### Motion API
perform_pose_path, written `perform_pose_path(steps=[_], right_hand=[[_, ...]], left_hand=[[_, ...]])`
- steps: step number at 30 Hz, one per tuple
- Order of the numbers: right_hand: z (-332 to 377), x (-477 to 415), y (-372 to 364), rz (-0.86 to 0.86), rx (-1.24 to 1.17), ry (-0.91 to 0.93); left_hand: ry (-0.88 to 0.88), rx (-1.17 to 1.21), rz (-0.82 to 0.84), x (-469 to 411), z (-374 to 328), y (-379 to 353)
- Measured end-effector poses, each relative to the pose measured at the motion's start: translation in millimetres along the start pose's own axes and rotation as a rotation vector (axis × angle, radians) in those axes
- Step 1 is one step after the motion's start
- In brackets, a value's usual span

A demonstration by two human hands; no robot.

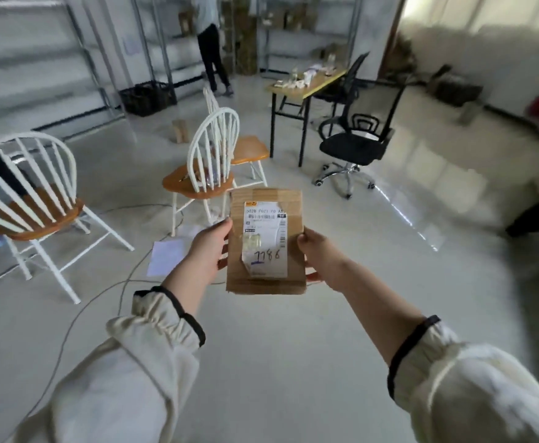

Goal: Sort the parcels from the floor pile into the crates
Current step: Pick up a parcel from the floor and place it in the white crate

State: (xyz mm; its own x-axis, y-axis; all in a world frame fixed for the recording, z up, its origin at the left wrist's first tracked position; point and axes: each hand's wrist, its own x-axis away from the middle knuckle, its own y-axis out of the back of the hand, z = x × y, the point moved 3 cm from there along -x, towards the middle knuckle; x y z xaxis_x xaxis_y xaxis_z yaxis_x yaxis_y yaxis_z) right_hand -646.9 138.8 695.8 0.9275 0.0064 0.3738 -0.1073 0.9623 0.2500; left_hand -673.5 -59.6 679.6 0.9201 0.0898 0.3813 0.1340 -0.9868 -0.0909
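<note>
A small brown cardboard parcel (293,206) is held up in front of me, its white shipping label with a barcode and handwritten "7786" facing me. My left hand (209,247) grips its left edge, thumb on the front. On the opposite edge, my right hand (317,254) holds it with fingers wrapped behind. A dark crate (146,97) stands on the floor by the far shelving at the back left.
Three white spindle-back chairs (212,161) with orange seats stand ahead and to the left. A black office chair (354,145) and a wooden desk (306,84) are at the right. Cables and a sheet of paper (166,257) lie on the floor. A person (210,43) stands at the back shelves.
</note>
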Motion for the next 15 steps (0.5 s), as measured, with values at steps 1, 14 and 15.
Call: perform_pose_path(steps=[1,14,15], right_hand=[[-5.6,12.6,10.1,-0.045,-0.032,-0.020],[-123.6,250.1,209.4,-0.666,-0.336,-0.106],[-136.1,276.2,226.3,-0.720,-0.348,-0.114]], left_hand=[[-0.003,-0.035,0.042,4.7,-1.4,-13.6],[-0.033,-0.335,0.734,164.4,40.7,-291.0],[-0.031,-0.354,0.795,186.8,48.8,-315.5]])
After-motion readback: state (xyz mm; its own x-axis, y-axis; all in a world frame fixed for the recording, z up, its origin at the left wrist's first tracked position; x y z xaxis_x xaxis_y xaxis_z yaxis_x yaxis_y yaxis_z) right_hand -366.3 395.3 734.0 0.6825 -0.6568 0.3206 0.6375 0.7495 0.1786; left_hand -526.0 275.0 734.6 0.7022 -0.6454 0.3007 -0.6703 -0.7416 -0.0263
